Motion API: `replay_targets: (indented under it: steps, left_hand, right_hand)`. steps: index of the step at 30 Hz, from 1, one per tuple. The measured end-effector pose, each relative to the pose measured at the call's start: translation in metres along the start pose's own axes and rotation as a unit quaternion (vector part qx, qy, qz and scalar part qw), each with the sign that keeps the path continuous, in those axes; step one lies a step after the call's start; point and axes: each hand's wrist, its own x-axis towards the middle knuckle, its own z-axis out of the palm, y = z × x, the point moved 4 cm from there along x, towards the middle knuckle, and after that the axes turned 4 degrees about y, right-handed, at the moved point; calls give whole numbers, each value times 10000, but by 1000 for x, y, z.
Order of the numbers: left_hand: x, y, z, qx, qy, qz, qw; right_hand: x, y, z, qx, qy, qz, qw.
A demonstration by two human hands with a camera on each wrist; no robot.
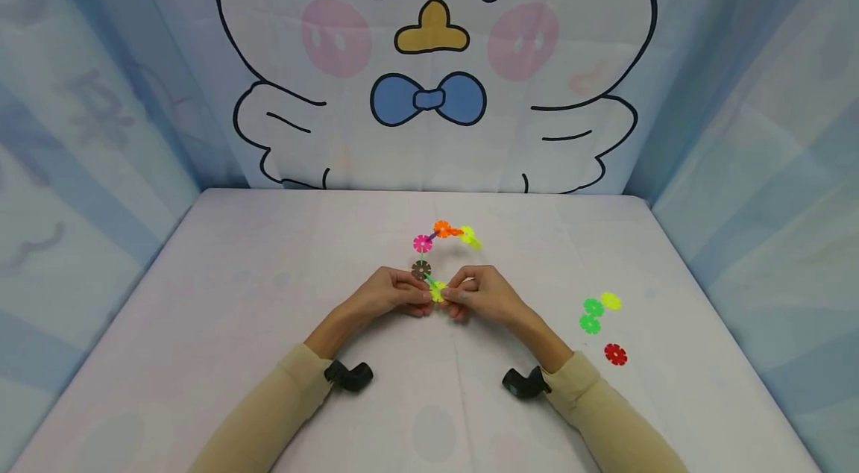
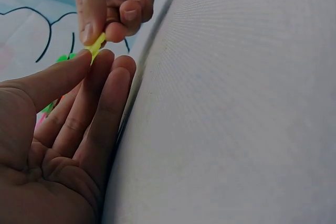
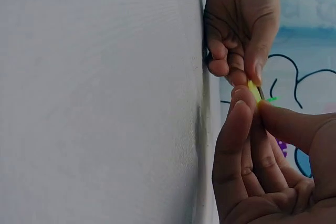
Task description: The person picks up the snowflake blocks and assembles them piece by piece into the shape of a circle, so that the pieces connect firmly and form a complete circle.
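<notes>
Both hands meet over a yellow snowflake disc, a flat plastic piece with notches round its rim. My left hand pinches its left side between thumb and fingertips. From the right, my right hand pinches the same disc. In the right wrist view the yellow disc stands on edge between the two pairs of fingertips. This disc ends a curved chain of linked discs, running through a green one, a brown disc, a pink disc, a purple one and an orange disc to another yellow disc.
Loose discs lie on the white table right of the right arm: two green discs, a yellow disc and a red disc. Black wrist devices sit at both cuffs. A cartoon-printed curtain stands behind the table's far edge.
</notes>
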Motion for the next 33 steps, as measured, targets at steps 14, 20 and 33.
replay_targets:
  steps: [14,20,33]
  left_hand:
    - [0,-1,-1,-11,-66,-20,10000]
    - [1,-2,-2,1,-35,-98,9999]
    - [0,-1,-2,-181,-105,-81,9997]
  right_hand:
    - [-6,-3,-4,-695,51,-256,9972]
    - [-18,3,-36,-1131,237,-401,9925]
    - [-62,20,-130,-1464,977,-199,9842]
